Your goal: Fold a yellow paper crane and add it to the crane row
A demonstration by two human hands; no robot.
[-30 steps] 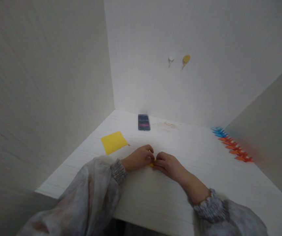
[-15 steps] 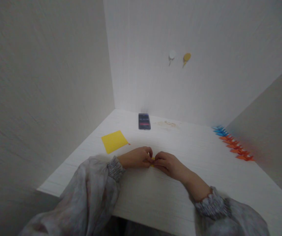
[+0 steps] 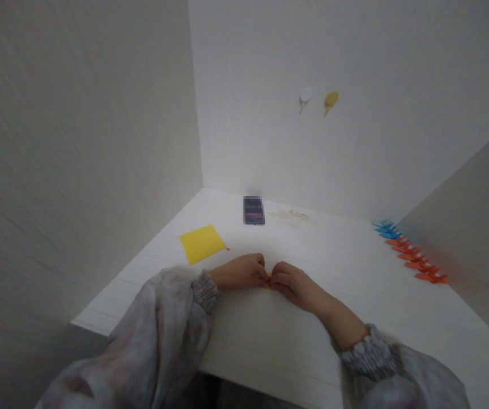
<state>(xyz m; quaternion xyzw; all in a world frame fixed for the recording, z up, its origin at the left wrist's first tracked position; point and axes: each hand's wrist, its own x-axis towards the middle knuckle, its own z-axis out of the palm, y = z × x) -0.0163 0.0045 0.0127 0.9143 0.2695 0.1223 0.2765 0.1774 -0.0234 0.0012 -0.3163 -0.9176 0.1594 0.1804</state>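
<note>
Between my two hands, low over the white table, is a small piece of yellow folded paper [image 3: 269, 275], mostly covered by fingers. My left hand [image 3: 249, 270] pinches it from the left with fingertips bent down. From the right, my right hand [image 3: 290, 281] grips the same paper with thumb and fingers together. The fingertips of both hands nearly meet. How the paper is folded cannot be made out. A flat yellow paper sheet [image 3: 202, 244] lies beyond my left forearm, with a tiny red scrap [image 3: 228, 249] at its right corner.
A dark, blurred box-like thing [image 3: 253, 210] stands at the back. Along the right wall runs a row of folded orange paper figures [image 3: 417, 261] and blue ones [image 3: 388, 229]. A white hook [image 3: 306, 95] and a yellow hook [image 3: 331, 99] are on the back wall.
The whole view has shifted slightly, so things appear a little farther right. Both hands keep their pinch on the small yellow paper with hardly any movement.
</note>
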